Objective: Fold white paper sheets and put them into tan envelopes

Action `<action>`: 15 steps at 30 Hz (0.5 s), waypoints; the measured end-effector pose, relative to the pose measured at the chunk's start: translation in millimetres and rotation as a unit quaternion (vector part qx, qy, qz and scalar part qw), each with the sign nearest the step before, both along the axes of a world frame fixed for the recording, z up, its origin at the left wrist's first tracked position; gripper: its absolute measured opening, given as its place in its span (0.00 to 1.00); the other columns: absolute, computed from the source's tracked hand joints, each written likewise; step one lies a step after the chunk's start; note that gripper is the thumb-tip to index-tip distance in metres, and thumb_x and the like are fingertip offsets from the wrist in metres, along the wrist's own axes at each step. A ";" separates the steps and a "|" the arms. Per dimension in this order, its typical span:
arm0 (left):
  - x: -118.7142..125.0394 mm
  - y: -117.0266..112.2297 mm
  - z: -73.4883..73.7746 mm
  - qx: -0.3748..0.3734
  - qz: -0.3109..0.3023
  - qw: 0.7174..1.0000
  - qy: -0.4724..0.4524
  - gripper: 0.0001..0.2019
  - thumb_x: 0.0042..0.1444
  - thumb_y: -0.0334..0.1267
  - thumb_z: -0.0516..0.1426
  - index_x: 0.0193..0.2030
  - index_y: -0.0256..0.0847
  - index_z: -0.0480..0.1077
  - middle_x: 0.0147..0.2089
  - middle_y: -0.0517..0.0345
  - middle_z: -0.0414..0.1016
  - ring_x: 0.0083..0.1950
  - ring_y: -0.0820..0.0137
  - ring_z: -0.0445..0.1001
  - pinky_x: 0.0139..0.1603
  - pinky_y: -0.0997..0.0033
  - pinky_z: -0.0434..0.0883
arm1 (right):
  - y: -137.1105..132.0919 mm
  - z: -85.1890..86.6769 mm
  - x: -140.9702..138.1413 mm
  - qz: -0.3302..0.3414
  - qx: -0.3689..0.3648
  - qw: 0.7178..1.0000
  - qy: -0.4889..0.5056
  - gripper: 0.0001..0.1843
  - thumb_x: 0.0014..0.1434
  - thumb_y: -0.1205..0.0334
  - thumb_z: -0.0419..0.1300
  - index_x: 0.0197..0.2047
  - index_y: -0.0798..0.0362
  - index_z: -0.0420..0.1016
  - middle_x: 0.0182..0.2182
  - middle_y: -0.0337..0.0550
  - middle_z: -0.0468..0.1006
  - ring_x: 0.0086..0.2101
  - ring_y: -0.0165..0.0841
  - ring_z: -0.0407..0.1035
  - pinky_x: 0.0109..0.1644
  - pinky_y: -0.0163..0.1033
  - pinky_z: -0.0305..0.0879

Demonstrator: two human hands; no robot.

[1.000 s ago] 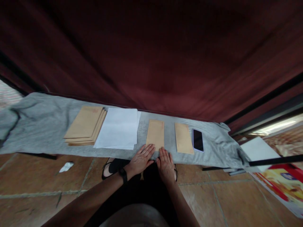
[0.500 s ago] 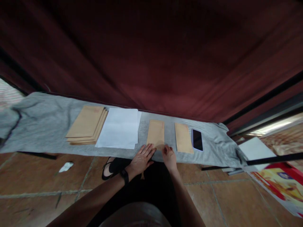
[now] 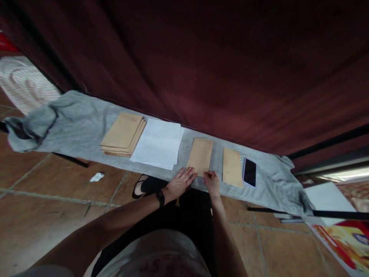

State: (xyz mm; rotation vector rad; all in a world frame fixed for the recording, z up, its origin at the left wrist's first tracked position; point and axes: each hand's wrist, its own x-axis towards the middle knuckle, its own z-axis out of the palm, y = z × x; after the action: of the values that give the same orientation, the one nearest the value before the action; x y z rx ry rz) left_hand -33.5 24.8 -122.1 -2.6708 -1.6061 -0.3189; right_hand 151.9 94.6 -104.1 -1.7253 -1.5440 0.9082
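A brown paper envelope (image 3: 201,154) lies on the grey cloth in front of me. My left hand (image 3: 179,185) rests flat on its near left corner, fingers stretched out. At the near right corner, the fingers of my right hand (image 3: 212,184) are pinched together on the envelope's edge. To the right lies a second brown envelope (image 3: 232,167), with a dark-screened phone (image 3: 249,172) in a pale purple case beside it. Left of the middle envelope are white paper sheets (image 3: 158,142) and a stack of brown envelopes (image 3: 123,132).
The grey cloth (image 3: 83,130) covers a narrow bench against a dark red curtain (image 3: 184,69). A crumpled white tissue (image 3: 97,177) is on the tiled floor. A red and yellow box (image 3: 346,240) stands at the lower right.
The view has tilted and shifted, so the bench now slants down to the right. Both hands stay at the near end of the middle envelope.
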 end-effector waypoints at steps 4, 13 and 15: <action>1.0 0.2 -0.4 -0.011 0.001 1.000 -0.016 0.36 0.62 0.31 0.52 0.75 0.40 0.45 0.77 0.45 0.44 0.77 0.58 0.43 0.75 0.49 0.44 | 0.9 -1.2 -5.0 -0.005 -0.057 0.993 0.106 0.14 0.58 0.53 0.56 0.38 0.56 0.69 0.24 0.42 0.79 0.23 0.30 0.71 0.25 0.32 0.65; -0.4 -6.0 14.1 -0.036 0.001 0.995 -0.088 0.40 0.55 0.23 0.52 0.75 0.41 0.47 0.77 0.47 0.44 0.77 0.61 0.42 0.75 0.50 0.46 | -2.1 -6.5 0.6 -0.030 -0.073 0.965 0.249 0.16 0.52 0.50 0.62 0.36 0.52 0.65 0.23 0.35 0.73 0.22 0.28 0.68 0.25 0.32 0.68; 0.7 -5.7 17.2 -0.055 0.029 0.977 -0.202 0.41 0.53 0.23 0.51 0.75 0.42 0.46 0.77 0.48 0.44 0.77 0.62 0.44 0.75 0.52 0.50 | -4.0 -5.7 2.0 -0.042 -0.062 0.958 0.275 0.18 0.51 0.48 0.63 0.35 0.50 0.63 0.22 0.33 0.71 0.21 0.28 0.67 0.23 0.32 0.68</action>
State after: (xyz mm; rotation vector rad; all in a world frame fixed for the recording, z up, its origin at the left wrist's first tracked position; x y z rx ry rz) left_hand -32.8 19.1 -104.9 -2.7662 -1.8442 -0.8416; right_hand 153.9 90.5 -109.8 -1.4360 -1.0556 1.3278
